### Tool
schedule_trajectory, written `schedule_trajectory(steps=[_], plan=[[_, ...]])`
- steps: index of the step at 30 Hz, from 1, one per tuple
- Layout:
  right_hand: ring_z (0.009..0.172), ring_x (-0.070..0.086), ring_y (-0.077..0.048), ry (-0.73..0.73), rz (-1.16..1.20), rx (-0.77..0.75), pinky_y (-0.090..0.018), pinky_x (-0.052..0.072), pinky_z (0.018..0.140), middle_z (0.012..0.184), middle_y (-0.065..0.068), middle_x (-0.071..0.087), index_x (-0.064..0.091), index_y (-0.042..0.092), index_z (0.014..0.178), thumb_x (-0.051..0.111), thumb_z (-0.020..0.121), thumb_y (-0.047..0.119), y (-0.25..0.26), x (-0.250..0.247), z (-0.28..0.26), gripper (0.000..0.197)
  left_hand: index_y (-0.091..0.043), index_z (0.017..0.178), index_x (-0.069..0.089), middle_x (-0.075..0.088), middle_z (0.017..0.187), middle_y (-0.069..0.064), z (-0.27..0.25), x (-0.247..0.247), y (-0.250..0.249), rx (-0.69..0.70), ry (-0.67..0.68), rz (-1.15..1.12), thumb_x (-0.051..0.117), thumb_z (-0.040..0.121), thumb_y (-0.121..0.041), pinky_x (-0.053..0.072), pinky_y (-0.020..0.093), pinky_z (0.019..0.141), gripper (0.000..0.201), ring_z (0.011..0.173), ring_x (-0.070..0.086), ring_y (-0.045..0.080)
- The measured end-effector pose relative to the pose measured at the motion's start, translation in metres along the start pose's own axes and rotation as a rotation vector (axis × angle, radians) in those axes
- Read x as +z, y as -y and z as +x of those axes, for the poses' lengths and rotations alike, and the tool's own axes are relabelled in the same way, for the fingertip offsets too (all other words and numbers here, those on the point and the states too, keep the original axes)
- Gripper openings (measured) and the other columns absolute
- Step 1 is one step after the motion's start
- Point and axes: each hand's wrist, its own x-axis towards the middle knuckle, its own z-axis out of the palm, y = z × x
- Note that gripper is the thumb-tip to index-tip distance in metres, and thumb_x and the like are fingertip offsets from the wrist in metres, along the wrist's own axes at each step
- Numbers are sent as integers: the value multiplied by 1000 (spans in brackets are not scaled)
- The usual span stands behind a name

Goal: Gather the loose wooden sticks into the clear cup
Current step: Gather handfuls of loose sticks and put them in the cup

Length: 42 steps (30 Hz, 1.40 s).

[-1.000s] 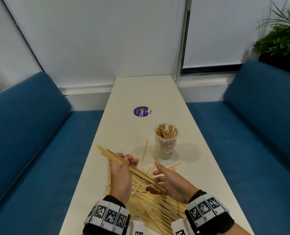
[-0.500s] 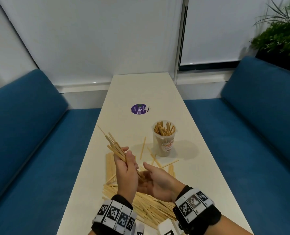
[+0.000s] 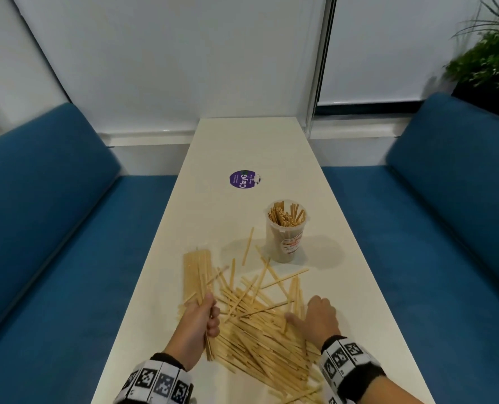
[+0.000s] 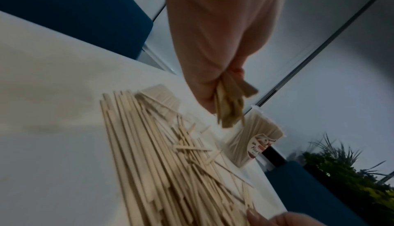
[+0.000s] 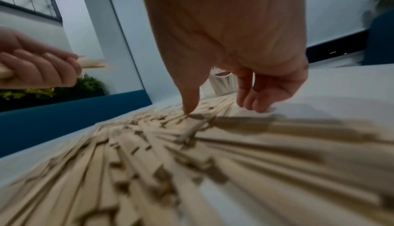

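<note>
left hand (image 3: 200, 321) grips a bundle of wooden sticks (image 4: 229, 104); right wrist view alone shows the right hand (image 5: 230, 44) open, thumb on the pile (image 3: 260, 336).

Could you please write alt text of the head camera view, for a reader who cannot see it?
The left hand grips a small bundle of thin wooden sticks over a loose pile of sticks on a long cream table; the right hand rests on the pile. Beyond stands a clear plastic cup holding sticks.

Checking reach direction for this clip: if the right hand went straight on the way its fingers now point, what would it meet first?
The right hand points down, so probably the loose sticks right beneath its fingertips; its thumb looks to be touching them already.
</note>
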Motion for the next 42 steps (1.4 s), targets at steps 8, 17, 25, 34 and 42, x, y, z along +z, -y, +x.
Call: schedule_trajectory(steps=[8,17,25,34,42], plan=[[86,56,-23,67,51,-26,-32,47,79,90,-4,58,48,17,75,54,87,36,17,18,5,23,-10,80,43,42,56,-1,3,11,7,-105,100,161,42,99,-22,33,18,42,22,45,37,9],[108,51,-20,94,-72,-167,-29,43,89,114,-3,53,47,13,115,67,78,50,19,15,-8,56,-9,82,45,42,58,-1,6,22,8,-126,102,204,44,98,-23,34,19,43,21,47,38,9],[78,49,-18,125,-8,-203,-25,40,69,82,1,50,44,17,69,57,91,28,24,9,-5,28,-9,84,45,42,61,0,9,27,6,-131,115,199,44,99,-23,35,19,44,20,50,37,10],[72,51,-18,33,209,-297,-23,34,56,75,-1,54,52,12,72,50,94,22,30,-26,-4,24,-12,85,44,36,63,-3,12,31,10,-70,135,253,48,96,-28,32,17,44,20,50,32,7],[72,48,-8,75,456,-422,-18,37,62,78,6,53,52,15,91,36,100,25,57,-46,-19,21,-10,98,48,36,64,-4,17,56,1,2,94,245,53,90,-44,32,20,49,35,52,32,8]])
